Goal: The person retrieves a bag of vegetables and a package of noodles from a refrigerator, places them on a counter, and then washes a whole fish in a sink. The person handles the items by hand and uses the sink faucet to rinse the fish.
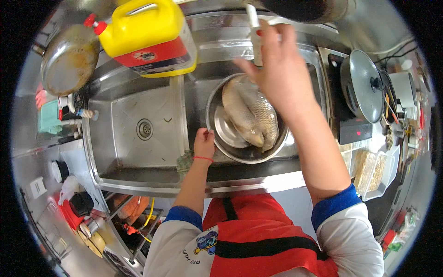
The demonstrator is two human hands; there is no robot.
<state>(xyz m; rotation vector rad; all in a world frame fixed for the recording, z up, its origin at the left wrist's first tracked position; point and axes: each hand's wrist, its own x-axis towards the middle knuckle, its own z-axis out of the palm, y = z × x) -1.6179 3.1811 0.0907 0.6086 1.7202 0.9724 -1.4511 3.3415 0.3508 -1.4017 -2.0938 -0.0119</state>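
Note:
Two scaly fish (247, 110) lie side by side in a round metal bowl (264, 160), which stands in the right basin of a steel double sink (242, 189). My left hand (204, 142) pinches the bowl's left rim between thumb and fingers. Above the bowl's far right side, my right hand (278, 65) is raised with its fingers spread, somewhat blurred. Just beside and partly behind its fingers is a white faucet spout (256, 45); whether the fingers touch it I cannot tell.
A yellow jug with a red pump (148, 38) stands at the sink's far left edge. The left basin has a drain (144, 129). To the right are an induction cooktop (354, 131), a pot with a glass lid (366, 86) and a plastic container (380, 173). A metal pan (69, 62) is at far left.

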